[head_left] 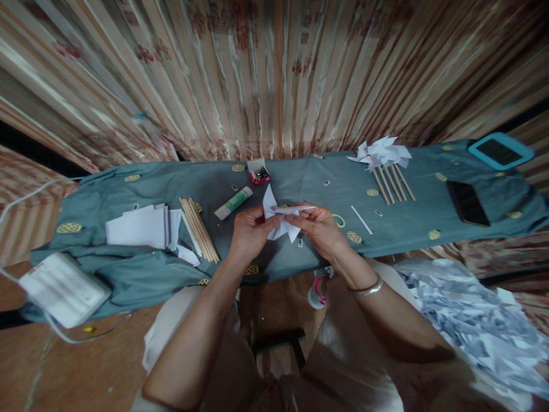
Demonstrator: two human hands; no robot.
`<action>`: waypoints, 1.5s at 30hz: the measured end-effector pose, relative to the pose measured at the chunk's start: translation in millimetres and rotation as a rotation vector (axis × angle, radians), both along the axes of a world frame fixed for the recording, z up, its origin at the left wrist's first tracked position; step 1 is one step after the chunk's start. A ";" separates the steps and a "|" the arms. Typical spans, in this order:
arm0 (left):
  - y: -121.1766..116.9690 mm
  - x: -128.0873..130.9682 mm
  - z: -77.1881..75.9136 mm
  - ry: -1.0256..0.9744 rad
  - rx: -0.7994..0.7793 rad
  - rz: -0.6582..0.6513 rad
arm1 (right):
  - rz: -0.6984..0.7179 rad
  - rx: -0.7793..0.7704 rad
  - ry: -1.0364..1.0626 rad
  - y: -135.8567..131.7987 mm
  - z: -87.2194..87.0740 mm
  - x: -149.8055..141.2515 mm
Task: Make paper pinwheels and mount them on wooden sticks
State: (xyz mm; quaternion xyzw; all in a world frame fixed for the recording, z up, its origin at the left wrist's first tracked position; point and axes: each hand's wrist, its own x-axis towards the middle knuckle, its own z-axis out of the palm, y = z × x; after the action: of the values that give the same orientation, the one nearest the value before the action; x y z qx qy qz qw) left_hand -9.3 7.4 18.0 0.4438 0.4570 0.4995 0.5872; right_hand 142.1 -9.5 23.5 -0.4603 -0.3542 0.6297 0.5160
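Between my two hands is a white paper pinwheel (270,205), its folded points sticking out up and down. My left hand (251,230) pinches its left side, thumb toward the middle. My right hand (321,229) grips the right side, with its thumb meeting the left one near the centre. Just behind the paper stands a small open red box (259,174) with tiny shiny pieces in it. A glue stick (234,203) with a green label lies to the left of it. Part of a light green ring (338,221) shows beside my right hand.
Wooden sticks (199,230) and stacked white paper (139,227) lie left. At back right are several finished pinwheels (383,154) on sticks, a black phone (467,203) and a blue-framed tablet (501,151). A white box with a cable (66,289) sits front left; paper scraps (476,320) are piled right.
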 end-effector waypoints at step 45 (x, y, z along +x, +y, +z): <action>3.3 3.9 7.7 -0.303 -0.148 0.165 | -0.262 0.491 -0.525 -7.1 10.5 12.0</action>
State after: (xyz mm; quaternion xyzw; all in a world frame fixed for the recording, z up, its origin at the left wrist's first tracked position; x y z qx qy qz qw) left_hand -5.4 10.7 25.7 0.2800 0.4335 0.5720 0.6376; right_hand 154.1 -16.6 34.0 -0.5099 -0.5528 0.3155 0.5787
